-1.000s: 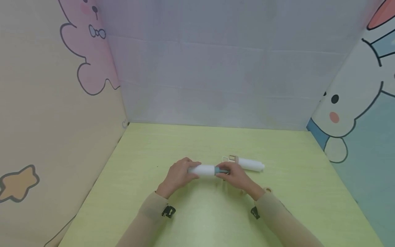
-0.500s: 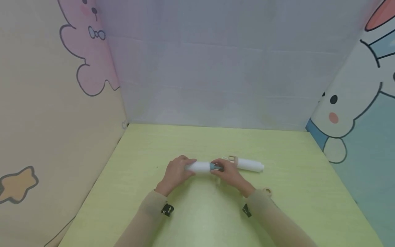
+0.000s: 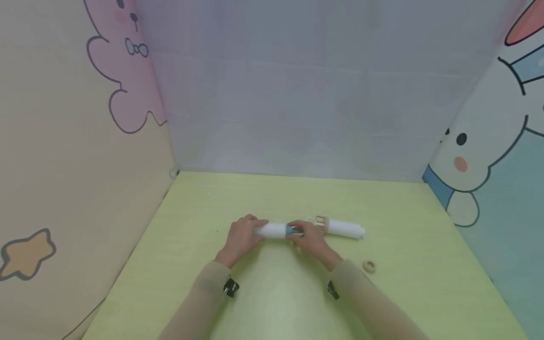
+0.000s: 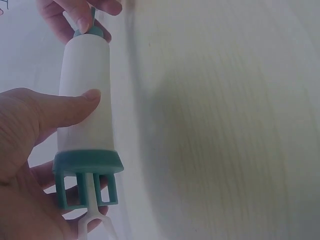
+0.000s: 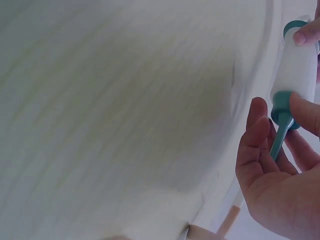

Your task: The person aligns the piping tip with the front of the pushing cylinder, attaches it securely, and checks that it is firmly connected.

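A white icing syringe (image 4: 85, 75) with teal ends is held level between both hands, low over the table. My left hand (image 3: 242, 238) grips its barrel, the thumb laid across the white side in the left wrist view. Below that thumb show the teal slotted end (image 4: 87, 167) and a white forked plunger handle (image 4: 92, 217). My right hand (image 3: 312, 240) holds the teal cap (image 5: 284, 107) at the other end, its thumb pressed on the cap. From this cap a thin teal nozzle (image 5: 280, 137) runs down between the right fingers.
A second white syringe (image 3: 345, 228) with a beige slotted end lies just beyond the right hand. Near the right forearm is a small beige ring (image 3: 369, 266). Cartoon-printed walls border the yellow-green table (image 3: 272, 302) at left and right, with a plain one behind.
The right hand has shifted left, and the syringe and left hand have moved slightly left with it. The beige ring, partly covered by the right arm before, now shows fully.
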### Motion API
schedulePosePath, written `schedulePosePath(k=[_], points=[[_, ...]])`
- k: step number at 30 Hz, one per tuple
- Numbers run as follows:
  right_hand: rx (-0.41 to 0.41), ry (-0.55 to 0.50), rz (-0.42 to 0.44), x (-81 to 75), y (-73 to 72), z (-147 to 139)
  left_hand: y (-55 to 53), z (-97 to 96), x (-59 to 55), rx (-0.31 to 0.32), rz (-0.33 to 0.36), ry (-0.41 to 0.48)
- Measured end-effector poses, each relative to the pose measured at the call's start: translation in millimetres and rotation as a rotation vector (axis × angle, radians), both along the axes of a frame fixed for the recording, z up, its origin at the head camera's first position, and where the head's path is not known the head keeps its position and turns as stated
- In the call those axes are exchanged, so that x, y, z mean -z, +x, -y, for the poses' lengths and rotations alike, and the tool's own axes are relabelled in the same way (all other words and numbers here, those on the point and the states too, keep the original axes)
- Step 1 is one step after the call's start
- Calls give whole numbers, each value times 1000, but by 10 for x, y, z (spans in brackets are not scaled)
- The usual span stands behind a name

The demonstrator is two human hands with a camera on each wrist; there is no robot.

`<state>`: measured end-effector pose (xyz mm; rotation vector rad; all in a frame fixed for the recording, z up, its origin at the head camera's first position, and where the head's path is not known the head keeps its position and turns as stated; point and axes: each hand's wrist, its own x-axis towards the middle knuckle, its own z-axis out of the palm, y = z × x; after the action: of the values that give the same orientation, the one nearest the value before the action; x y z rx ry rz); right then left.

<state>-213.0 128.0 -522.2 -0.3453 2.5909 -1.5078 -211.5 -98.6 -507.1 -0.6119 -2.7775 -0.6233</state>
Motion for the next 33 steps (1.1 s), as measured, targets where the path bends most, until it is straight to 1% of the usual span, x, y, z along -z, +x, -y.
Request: schedulePosePath(k=[3,7,10,14,18,22,27,33], points=[[28,-19,31,9,10,55,-28,11,38,-8,-4,-11],[57,4,36,26,0,110,-63,9,71,-25,-3,-9],[75,54,12,56,-24,129,-92,1,102,-39,-2,2],[96,122,-24,105,-48,149,-128,2,170,-53,3,8],[95,132,-47,143,-59,170,-140,14,215,-58,-3,10],[84,122,-67,162,-63,189,-135,26,216,-57,-13,11],[89,139,-70,163,-67,205,-136,39,209,-45,-18,1],[99,147,-69,168,-72,222,-146,50,221,-47,-24,-10]])
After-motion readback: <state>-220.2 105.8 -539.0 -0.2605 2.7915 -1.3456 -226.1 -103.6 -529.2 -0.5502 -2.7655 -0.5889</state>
